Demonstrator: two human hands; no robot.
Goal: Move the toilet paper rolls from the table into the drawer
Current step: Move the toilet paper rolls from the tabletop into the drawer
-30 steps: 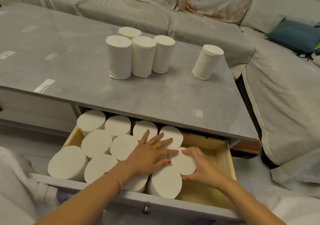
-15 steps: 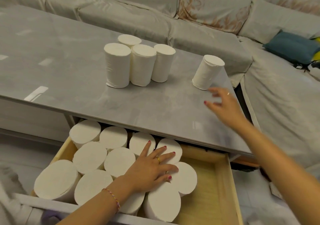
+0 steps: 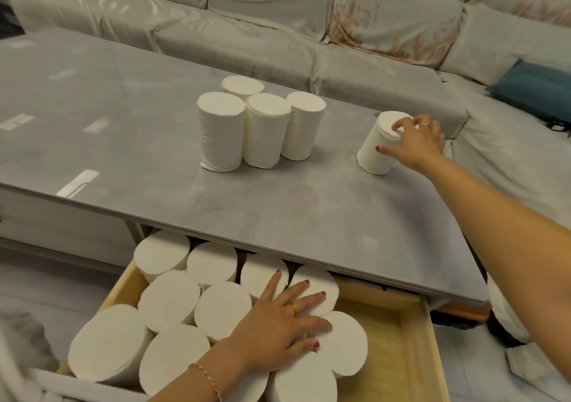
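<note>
A single white toilet paper roll stands near the right end of the grey table. My right hand is wrapped around its top and right side. A cluster of several more rolls stands upright at the table's middle. Below the table's front edge the wooden drawer is pulled out, and several rolls stand packed in its left part. My left hand lies flat on top of those rolls with fingers spread.
A pale covered sofa runs behind the table and down the right side, with a teal cushion on it. The drawer's right part shows bare wood. Pale floor lies to the left of the drawer.
My right hand left the roll in the drawer, rose over the table and reached the lone roll, closing on it. My left hand stayed pressed on the drawer's rolls.
</note>
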